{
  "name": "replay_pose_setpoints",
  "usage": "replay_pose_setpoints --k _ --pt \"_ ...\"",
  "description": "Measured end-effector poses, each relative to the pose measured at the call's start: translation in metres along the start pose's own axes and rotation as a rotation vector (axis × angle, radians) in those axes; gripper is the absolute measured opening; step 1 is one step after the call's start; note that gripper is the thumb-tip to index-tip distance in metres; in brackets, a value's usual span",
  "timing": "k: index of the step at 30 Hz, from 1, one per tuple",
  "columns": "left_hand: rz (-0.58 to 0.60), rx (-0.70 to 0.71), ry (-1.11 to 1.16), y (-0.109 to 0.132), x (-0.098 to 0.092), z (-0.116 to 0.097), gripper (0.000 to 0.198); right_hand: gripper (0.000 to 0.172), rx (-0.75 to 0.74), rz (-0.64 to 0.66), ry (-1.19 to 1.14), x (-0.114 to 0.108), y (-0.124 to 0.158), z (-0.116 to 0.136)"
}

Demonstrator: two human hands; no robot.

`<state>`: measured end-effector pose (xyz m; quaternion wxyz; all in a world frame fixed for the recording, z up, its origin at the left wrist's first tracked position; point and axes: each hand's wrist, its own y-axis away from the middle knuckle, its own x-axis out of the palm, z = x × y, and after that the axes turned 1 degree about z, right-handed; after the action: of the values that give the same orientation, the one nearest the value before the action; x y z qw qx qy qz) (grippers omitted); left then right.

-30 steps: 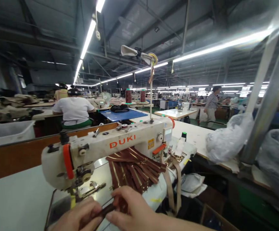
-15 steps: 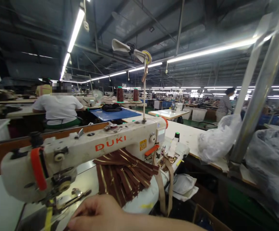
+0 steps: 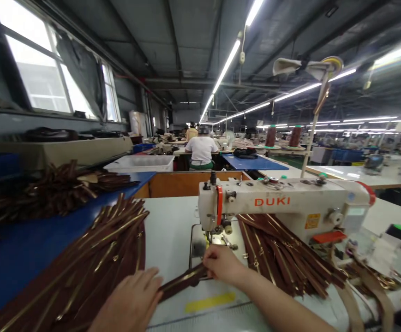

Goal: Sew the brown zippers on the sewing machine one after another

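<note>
A white DUKI sewing machine (image 3: 290, 203) stands on the white table (image 3: 167, 226). A brown zipper strip (image 3: 182, 280) with a gold line lies in front of its needle. My right hand (image 3: 223, 263) is closed on the strip's far end, just below the presser foot (image 3: 210, 237). My left hand (image 3: 131, 302) rests on the strip's near end with fingers curled over it. Beside my left hand lies a fanned pile of brown zipper strips (image 3: 92, 258). More strips (image 3: 283, 251) are heaped under the machine arm.
A blue table (image 3: 20, 249) at left holds another pile of brown pieces (image 3: 58, 186). A person in a white shirt (image 3: 201, 150) sits with their back to me farther off. A white bin (image 3: 141, 163) and thread cones (image 3: 271, 136) stand behind.
The view has swung left and down, so the left piles now show. My left hand is back in view, and both hands hold the strip stretched out before the needle.
</note>
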<state>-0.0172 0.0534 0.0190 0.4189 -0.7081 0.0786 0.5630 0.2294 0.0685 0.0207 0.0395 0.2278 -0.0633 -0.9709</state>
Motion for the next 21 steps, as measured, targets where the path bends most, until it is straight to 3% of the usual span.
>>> replay_pose_setpoints --k 2,5,11,13,17,21 --pt "0.02 0.188 -0.033 -0.016 0.011 -0.025 0.031 0.015 0.055 0.067 -0.046 -0.004 -0.001 0.0" --pt "0.055 0.297 -0.009 -0.041 0.028 -0.053 0.034 0.011 0.083 0.126 -0.092 -0.009 0.0 0.004" --pt "0.084 0.305 0.128 -0.062 0.05 -0.052 0.024 0.009 0.034 0.079 -0.065 -0.015 0.0 0.0" --pt "0.072 0.285 0.178 -0.062 0.051 -0.05 0.024 0.014 -0.053 0.002 -0.011 -0.021 0.004 -0.006" --pt "0.072 0.203 0.294 -0.063 0.048 -0.053 0.02 0.032 -0.388 -0.092 0.226 -0.035 0.016 -0.018" --pt "0.046 0.141 0.365 -0.066 0.046 -0.056 0.019 0.025 -0.533 -0.069 0.387 -0.04 0.019 -0.023"
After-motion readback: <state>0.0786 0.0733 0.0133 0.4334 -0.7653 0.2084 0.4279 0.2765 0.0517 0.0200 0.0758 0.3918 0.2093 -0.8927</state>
